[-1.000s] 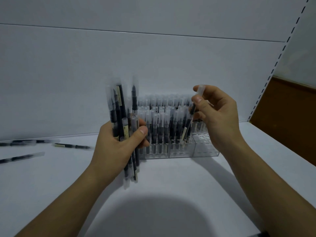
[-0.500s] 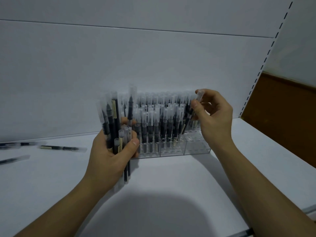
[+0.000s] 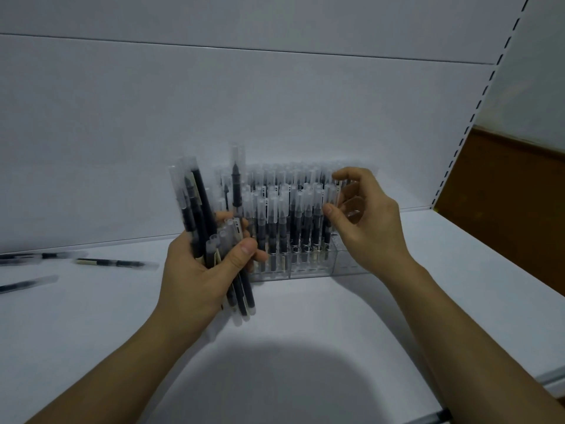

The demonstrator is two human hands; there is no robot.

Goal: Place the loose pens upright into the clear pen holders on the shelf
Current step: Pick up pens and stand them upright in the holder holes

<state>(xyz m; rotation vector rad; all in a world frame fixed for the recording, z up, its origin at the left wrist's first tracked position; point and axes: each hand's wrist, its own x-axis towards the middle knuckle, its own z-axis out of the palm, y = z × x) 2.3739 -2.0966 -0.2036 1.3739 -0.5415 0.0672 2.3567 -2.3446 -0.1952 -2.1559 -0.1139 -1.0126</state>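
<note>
Lowered now, the right hand (image 3: 367, 221) pinches a black, clear-capped pen (image 3: 327, 231) upright, with the clear plastic pen holder (image 3: 345, 264) beneath the pinch — the left hand (image 3: 195, 276) clenches a bundle of black pens (image 3: 198, 203).

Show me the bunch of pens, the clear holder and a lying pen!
bunch of pens (image 3: 203, 206): head view, a dark barrel
clear pen holder (image 3: 339, 266): head view, its empty right end
lying pen (image 3: 116, 263): head view, middle of barrel

The left hand (image 3: 198, 270) grips the pen bundle (image 3: 200, 209). Just behind and right of that grip stand the pen holders (image 3: 305, 266), with the right hand (image 3: 367, 228) at their right end. 3 loose pens (image 3: 113, 263) lie well left.
</note>
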